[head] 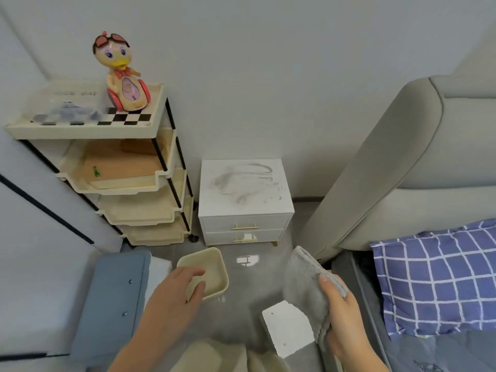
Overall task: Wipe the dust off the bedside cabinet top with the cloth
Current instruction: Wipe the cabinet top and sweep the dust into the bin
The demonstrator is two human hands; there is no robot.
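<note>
A small white bedside cabinet (pixel 243 189) with two drawers and gold handles stands against the wall, between a shelf cart and the bed. Grey dust smears streak its top. My right hand (pixel 342 315) grips a folded grey cloth (pixel 304 285), held upright above the floor, well in front of the cabinet. My left hand (pixel 174 294) hovers over a cream square tub (pixel 214 267) on the floor, fingers spread, holding nothing.
A cream tiered cart (pixel 150 181) with a duck toy (pixel 122 73) on top stands left of the cabinet. The bed's grey headboard (pixel 389 170) and a blue checked pillow (pixel 440 277) fill the right. A blue drawer unit (pixel 112 304) and a white panel (pixel 290 326) lie on the floor.
</note>
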